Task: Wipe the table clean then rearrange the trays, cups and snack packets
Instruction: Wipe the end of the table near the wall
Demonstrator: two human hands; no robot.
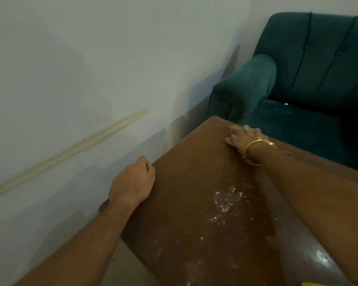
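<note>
A: Table (194, 162) fills the view, its far edge just beside a green armchair (298, 79); no trays, cups or packets show.
B: Hands?
A: Left hand (132, 180) has its fingers curled over the left edge. Right hand (243, 137) lies at the far corner, blurred, something whitish under it; how its fingers lie I cannot tell.
B: Risk?
A: White crumbs (225, 203) sit mid-table. A sweep off the far edge would likely throw them onto the armchair seat.

Head-worn wide view, close, forward and down onto table (194, 172) corner.
</note>
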